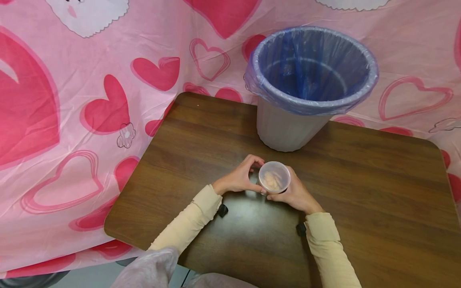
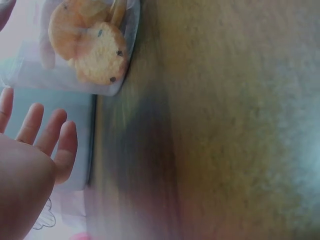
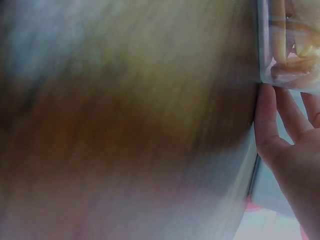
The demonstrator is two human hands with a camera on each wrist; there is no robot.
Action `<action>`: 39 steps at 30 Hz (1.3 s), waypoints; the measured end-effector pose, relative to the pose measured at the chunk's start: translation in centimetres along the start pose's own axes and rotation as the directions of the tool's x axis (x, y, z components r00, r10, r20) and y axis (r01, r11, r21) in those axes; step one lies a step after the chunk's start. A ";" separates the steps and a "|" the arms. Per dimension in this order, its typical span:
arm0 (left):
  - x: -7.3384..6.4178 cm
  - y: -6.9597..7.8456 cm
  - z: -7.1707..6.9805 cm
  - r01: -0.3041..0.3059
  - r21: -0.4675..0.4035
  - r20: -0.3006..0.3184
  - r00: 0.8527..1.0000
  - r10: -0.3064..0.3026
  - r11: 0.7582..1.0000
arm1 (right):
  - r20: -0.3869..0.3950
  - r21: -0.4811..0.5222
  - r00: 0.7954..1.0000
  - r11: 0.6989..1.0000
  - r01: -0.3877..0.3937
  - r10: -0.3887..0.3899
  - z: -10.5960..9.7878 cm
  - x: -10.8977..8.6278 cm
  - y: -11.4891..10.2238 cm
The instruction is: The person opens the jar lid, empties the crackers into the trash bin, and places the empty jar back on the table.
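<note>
A clear round plastic tub [image 1: 274,177] stands on the table between both hands. Golden, biscuit-like pieces [image 2: 102,52] with dark specks show through its wall in the left wrist view. My right hand [image 1: 296,192] holds the tub from the right, with the thumb at its near side; in the right wrist view, fingers [image 3: 267,107] touch the tub's lower edge. On the other side, my left hand [image 1: 242,176] curves loosely about the tub, its palm apart from it. Its fingers [image 2: 47,132] spread beside the wall in the left wrist view.
Behind the tub, a white bin [image 1: 284,130] with a blue liner [image 1: 313,106] stands on the brown wooden table [image 1: 378,180]. A pink cloth [image 1: 158,32] with hearts hangs round the table's back and left. Small black devices [image 1: 222,210] sit at both wrists.
</note>
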State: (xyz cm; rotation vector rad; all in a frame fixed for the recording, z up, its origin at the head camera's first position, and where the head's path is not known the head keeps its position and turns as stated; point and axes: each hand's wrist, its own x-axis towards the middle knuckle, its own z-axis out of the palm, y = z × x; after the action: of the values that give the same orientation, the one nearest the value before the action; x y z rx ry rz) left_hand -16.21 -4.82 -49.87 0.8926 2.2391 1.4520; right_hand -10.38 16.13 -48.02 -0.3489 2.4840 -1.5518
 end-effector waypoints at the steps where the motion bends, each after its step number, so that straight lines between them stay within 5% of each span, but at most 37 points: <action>1: 0.0 0.0 0.0 0.000 0.006 0.000 1.000 0.000 1.000 | 0.000 -0.004 1.000 1.000 -0.003 0.003 0.0 0.0 -0.1; 10: 0.6 0.3 0.2 0.002 0.034 0.029 1.000 -0.003 0.999 | -0.001 -0.011 1.000 1.000 -0.024 0.024 -0.1 0.0 -0.2; 14: 0.3 2.4 -0.2 -0.004 0.032 0.047 0.999 0.003 0.999 | -0.002 -0.010 1.000 1.000 -0.021 0.021 -0.1 0.0 -0.2; 21: 1.1 0.3 1.0 -0.024 0.072 0.036 0.999 0.022 0.997 | -0.002 -0.024 1.000 1.000 -0.001 0.001 -0.1 -0.1 -0.5; 31: 1.4 0.5 1.8 -0.026 0.067 0.022 0.999 0.025 0.997 | -0.010 -0.036 0.999 0.999 0.037 -0.037 0.3 0.5 3.0; 39: 1.1 0.3 1.6 -0.034 0.080 0.025 0.999 0.032 0.996 | 0.008 -0.003 0.996 0.996 0.094 -0.094 0.2 0.8 3.6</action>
State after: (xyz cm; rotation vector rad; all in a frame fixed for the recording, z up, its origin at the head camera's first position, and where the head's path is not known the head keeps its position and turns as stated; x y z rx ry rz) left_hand -16.05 -2.89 -50.21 0.9716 2.2898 1.3661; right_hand -11.41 17.26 -51.35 -0.4785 2.4984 -1.5776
